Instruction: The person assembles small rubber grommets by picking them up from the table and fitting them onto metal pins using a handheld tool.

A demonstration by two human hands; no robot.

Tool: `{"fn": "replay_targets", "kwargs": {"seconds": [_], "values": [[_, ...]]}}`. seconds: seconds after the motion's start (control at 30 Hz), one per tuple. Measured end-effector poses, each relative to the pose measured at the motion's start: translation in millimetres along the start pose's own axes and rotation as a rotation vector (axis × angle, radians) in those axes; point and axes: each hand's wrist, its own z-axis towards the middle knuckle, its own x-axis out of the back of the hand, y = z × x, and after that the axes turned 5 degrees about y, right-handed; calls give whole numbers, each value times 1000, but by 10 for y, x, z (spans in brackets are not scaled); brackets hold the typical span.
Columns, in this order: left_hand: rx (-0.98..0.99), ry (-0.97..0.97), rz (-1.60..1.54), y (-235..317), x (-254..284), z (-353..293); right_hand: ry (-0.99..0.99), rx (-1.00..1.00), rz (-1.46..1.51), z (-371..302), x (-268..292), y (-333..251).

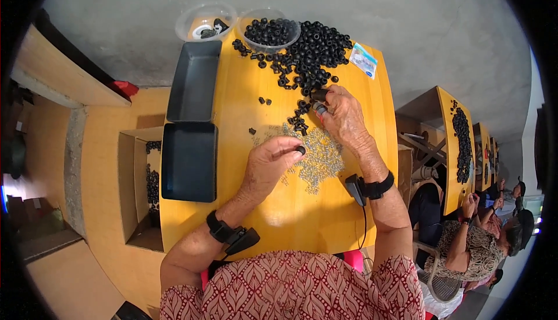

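1. Black parts [317, 47] lie in a loose pile toward the far edge of the surface [302, 227]; a trail leads nearer. Spillage is possible: the parts look rounded, and no barrier fences the pile.
2. Small shiny pieces [319, 160] are scattered nearer the person. Mixing is a risk, since the black trail meets them. A low forearm could also sweep them aside.
3. Right hand [344, 117] bends its fingers beside the trail; whether it grips anything cannot be told. A careless sideways stroke could scatter the trail.
4. Left hand [270, 166] pinches one black part [300, 150] between thumb and fingers, above the shiny pieces. An off-centre pinch could let it slip.
5. Room: a grey wall [407, 6] stands beyond the surface. At right, other people [476, 244] sit near a second surface [450, 189] bearing black parts.
6. Surface: yellow, wood-toned, with rounded corners. An open cardboard box [129, 186] with black parts inside stands beside it at left.
7. Containers: two dark trays [189, 163] line the left edge; two clear bowls [256, 46] stand at the far side.
8. Packet [364, 61]: flat, blue and white, right of the pile.
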Motion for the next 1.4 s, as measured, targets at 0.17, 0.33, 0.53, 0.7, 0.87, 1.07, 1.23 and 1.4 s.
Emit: {"fn": "replay_targets", "kwargs": {"seconds": [0.17,0.33,0.53,0.7,0.87,1.07,1.23,1.4], "values": [[-8,-5,7,-6,13,14,60,66,40,56,-14,-36],[-12,-30,-27,10,-17,24,20,50,63,117,-48,-58],[9,10,2,54,11,-1,19,121,-23,174,-45,9],[31,30,-41,73,13,4,82,30,-30,-3,41,208],[4,35,-62,60,31,10,36,-114,55,-100,56,299],[-40,49,-134,21,23,23,35,3,11,-29,-21,271],[-49,48,-130,13,16,45,-7,166,70,68,-93,172],[-37,38,-117,36,28,54,-51,161,-40,118,-162,171]]}}
